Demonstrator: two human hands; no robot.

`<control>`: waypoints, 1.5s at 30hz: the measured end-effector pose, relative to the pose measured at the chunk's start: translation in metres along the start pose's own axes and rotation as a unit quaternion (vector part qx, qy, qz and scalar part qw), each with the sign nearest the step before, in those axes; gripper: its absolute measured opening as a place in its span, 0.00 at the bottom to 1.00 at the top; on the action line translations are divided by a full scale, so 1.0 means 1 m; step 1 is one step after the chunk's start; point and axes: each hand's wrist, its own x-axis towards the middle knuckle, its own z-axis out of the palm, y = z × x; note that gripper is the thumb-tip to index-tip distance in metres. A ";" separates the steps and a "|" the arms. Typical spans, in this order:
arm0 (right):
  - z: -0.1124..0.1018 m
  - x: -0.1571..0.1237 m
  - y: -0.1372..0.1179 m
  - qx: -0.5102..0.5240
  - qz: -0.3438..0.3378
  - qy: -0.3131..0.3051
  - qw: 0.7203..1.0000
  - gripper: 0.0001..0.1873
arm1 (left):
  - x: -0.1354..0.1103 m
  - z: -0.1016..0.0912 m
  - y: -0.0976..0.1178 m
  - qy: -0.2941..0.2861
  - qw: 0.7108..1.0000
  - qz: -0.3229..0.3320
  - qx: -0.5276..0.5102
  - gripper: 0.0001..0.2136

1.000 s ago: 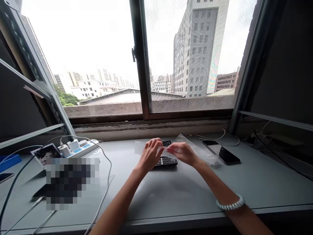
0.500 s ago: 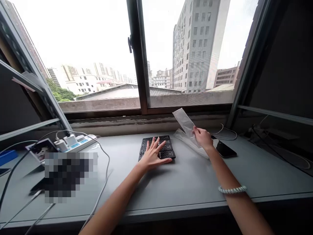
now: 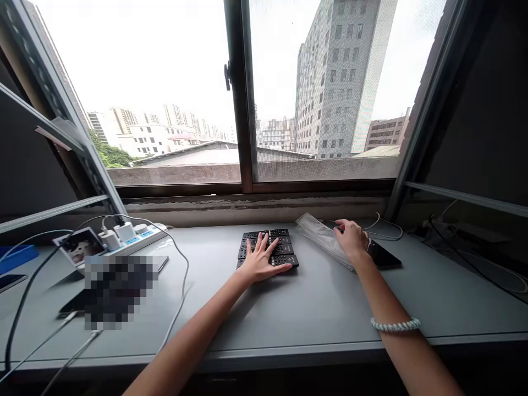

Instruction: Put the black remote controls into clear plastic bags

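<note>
Several black remote controls (image 3: 284,248) lie side by side, forming a block on the grey desk. My left hand (image 3: 262,261) rests flat on them with its fingers spread, hiding part of their buttons. To the right, my right hand (image 3: 352,240) is over the right side of the clear plastic sleeves (image 3: 324,239), its fingers loosely bent and somewhat apart. No sleeve is seen lifted in it. A small dark thing, too unclear to name, shows by its fingertips. Just right of this hand lies a black phone (image 3: 384,256), partly covered by it.
On the left are a white power strip (image 3: 142,240) with plugs, a propped photo (image 3: 84,246), a blurred-out dark device (image 3: 119,289), a blue tray (image 3: 18,258) and loose cables (image 3: 183,291). Metal shelf posts flank the desk (image 3: 313,319). A window stands behind.
My right hand has lowered the raised plastic sleeve onto the other sleeve and shifted slightly right. My left hand stays spread on the remote controls. The view has shifted slightly.
</note>
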 end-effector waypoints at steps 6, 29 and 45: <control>-0.006 -0.001 -0.015 0.082 -0.094 0.110 0.986 0.15 | 0.004 -0.011 0.002 -0.008 1.000 0.012 0.001 0.48; 0.018 -0.006 -0.005 -0.026 -0.071 -0.071 0.995 0.19 | 0.052 0.004 -0.035 -0.032 0.998 -0.037 0.030 0.51; 0.000 -0.010 -0.034 0.326 -0.123 0.015 0.937 0.16 | 0.027 -0.020 0.006 0.223 0.968 0.098 0.061 0.47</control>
